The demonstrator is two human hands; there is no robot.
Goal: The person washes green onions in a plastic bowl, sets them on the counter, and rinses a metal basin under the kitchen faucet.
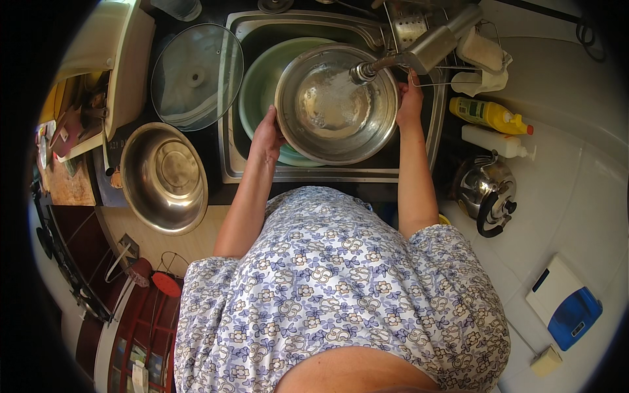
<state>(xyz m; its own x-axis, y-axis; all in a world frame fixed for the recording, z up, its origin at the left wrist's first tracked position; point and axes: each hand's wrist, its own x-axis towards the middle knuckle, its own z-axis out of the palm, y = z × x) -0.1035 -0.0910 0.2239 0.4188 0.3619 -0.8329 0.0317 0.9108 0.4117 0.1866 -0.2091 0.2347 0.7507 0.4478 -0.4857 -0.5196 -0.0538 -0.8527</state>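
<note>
My left hand (267,131) grips the left rim of a round stainless steel basin (339,142). On the opposite side, my right hand (410,104) holds the basin's right rim. Water runs into the basin from the faucet (363,73) above it, and the water's surface is rippled. Underneath and to the left is a green plastic basin (255,88), partly hidden, in the stainless steel sink (334,174). A glass pot lid (196,76) lies left of the sink. Near the counter's front edge sits a second metal basin (164,178).
A wire rack with a sponge (479,49) stands at the back right. Right of the sink are a yellow detergent bottle (491,115), a white pump bottle (494,140) and a metal kettle (486,189). A wooden cutting board (71,182) is at the far left.
</note>
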